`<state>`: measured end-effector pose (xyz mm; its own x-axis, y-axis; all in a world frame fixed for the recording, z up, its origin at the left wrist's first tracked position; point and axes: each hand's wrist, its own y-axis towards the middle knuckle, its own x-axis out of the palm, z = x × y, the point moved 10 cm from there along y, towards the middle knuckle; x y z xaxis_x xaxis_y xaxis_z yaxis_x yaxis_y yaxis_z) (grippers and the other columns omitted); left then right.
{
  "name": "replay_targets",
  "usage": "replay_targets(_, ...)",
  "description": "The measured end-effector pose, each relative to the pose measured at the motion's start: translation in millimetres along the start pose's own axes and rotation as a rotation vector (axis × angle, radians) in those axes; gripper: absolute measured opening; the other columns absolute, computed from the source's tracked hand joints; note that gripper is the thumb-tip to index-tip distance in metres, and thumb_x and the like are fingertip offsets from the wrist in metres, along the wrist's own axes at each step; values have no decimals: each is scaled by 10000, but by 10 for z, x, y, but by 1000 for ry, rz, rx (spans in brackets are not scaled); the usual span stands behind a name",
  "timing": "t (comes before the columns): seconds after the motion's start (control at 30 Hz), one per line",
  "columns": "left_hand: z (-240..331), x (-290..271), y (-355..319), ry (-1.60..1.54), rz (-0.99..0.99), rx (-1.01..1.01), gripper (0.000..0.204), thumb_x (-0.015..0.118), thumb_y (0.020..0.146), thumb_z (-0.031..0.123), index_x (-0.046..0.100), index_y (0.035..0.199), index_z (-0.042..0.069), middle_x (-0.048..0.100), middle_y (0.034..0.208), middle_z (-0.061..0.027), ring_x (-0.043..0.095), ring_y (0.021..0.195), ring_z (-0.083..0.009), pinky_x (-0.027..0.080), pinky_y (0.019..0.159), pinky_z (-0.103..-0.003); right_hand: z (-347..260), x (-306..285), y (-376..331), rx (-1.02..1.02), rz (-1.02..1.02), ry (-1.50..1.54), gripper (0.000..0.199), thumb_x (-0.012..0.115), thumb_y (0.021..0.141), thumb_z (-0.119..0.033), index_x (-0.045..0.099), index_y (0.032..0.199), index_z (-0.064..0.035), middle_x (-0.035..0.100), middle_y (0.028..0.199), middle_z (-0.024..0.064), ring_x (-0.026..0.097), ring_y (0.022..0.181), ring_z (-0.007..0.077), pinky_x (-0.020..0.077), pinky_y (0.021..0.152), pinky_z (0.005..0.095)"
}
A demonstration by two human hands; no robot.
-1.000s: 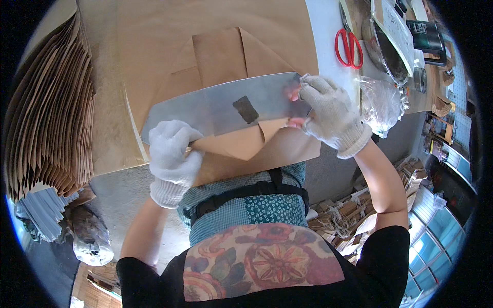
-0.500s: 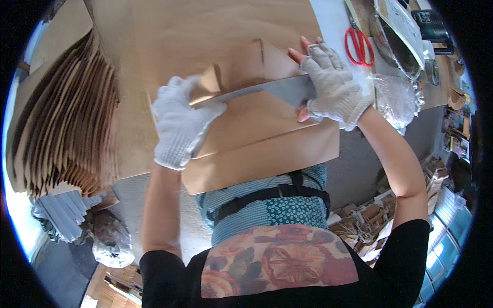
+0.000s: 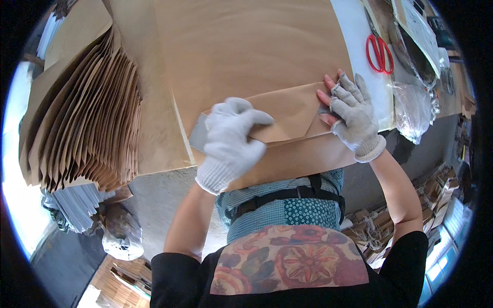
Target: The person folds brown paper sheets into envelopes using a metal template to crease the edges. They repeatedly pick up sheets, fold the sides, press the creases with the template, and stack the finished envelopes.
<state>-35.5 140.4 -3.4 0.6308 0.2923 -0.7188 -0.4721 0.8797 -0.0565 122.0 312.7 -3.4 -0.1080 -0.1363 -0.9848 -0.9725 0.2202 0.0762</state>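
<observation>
A brown paper sheet (image 3: 257,56) lies on the work table, its near edge folded up into a flap (image 3: 292,110) over a grey flat board (image 3: 198,136) that shows only at the ends. My left hand (image 3: 231,141), in a white knit glove, presses down on the flap's left part. My right hand (image 3: 352,115), in a fingertip-less grey glove, holds down the flap's right end with fingers spread. The lower paper edge (image 3: 308,161) hangs over the table's front.
A thick fanned stack of brown paper bags (image 3: 87,113) stands at the left. Red scissors (image 3: 380,54) lie on the white table strip at the upper right, beside clear plastic bags (image 3: 413,108). Bundles and boxes sit on the floor below.
The grey board, held up in both hands a second ago, now lies under the folded paper flap. Both hands came down and press flat on the fold.
</observation>
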Motion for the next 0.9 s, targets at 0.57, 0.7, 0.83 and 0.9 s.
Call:
replay_targets(0.57,194,160,135,402,299,102,482,728,884,206,642,1333,55,630,1266,-143,603,1160,-374,479,975,-517,-743,125,715,35,229,244,438,665,962,-314,746,1352,-131,667,1494,128,583,1425,362,339,1286,516)
replay_targets(0.7,182,-47,58,359,304,184,395,721,894,155,679,1271,44,666,1250,-146,632,1144,-368,495,976,-498,-697,-39,628,-114,196,242,417,695,913,-235,757,1304,-104,696,1440,141,608,1391,359,414,1234,520)
replay_targets(0.83,-206,-475,-312,361,439,265,396,717,891,135,679,1273,39,680,1208,-147,648,1141,-362,510,988,-463,-239,-193,422,-215,175,181,425,721,849,-161,760,1266,-92,711,1399,136,626,1361,346,472,1188,509)
replay_targets(0.9,-481,-643,-559,222,348,6,392,684,951,133,662,1326,22,691,1227,-142,644,1185,-344,520,1021,-447,126,-229,255,-104,194,146,407,722,845,-147,759,1247,-93,723,1356,131,643,1317,352,482,1170,487)
